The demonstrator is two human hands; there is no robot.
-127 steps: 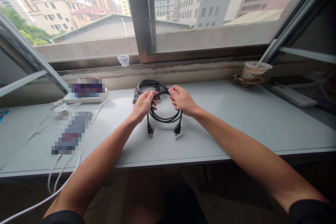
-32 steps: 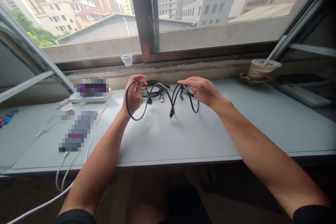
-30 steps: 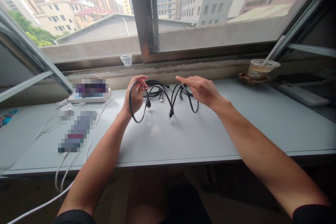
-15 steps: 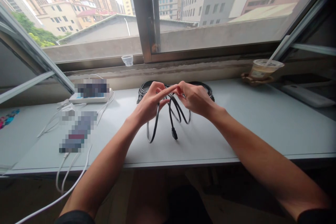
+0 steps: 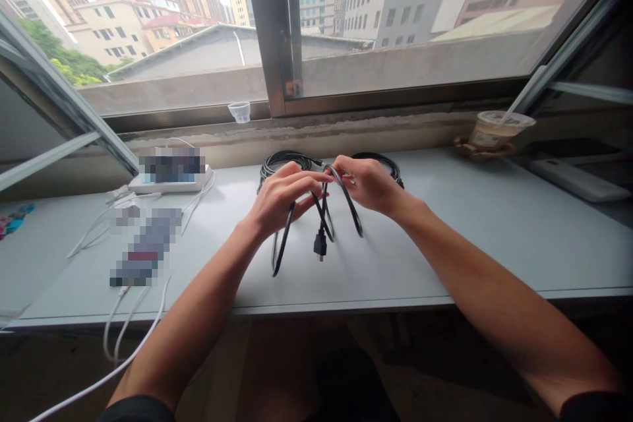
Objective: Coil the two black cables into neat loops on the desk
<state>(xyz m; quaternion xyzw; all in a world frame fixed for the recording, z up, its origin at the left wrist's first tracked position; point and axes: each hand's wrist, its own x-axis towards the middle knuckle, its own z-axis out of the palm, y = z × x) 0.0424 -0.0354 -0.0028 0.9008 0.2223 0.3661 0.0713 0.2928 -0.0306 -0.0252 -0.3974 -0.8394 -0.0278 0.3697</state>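
Note:
A black cable (image 5: 341, 201) runs between my hands, with its small black plug (image 5: 320, 244) dangling in the middle over the desk. My left hand (image 5: 284, 196) has its fingers curled around one strand, and a loop (image 5: 281, 250) hangs below it. My right hand (image 5: 363, 184) pinches another strand between thumb and fingers. Behind my hands, further coils of the black cable (image 5: 281, 161) lie on the desk on both sides. Part of the cable is hidden by my fingers.
On the pale grey desk (image 5: 445, 244) stand a white power strip (image 5: 171, 190) and a pixelated device (image 5: 146, 255) with white cords. A plastic cup (image 5: 494, 130) with a straw stands at the right, near a white power bank (image 5: 578, 179). An open window lies behind.
My hands have drawn slightly apart and the held strands now hang in a narrower loop. The plug has shifted left and swings lower between my hands.

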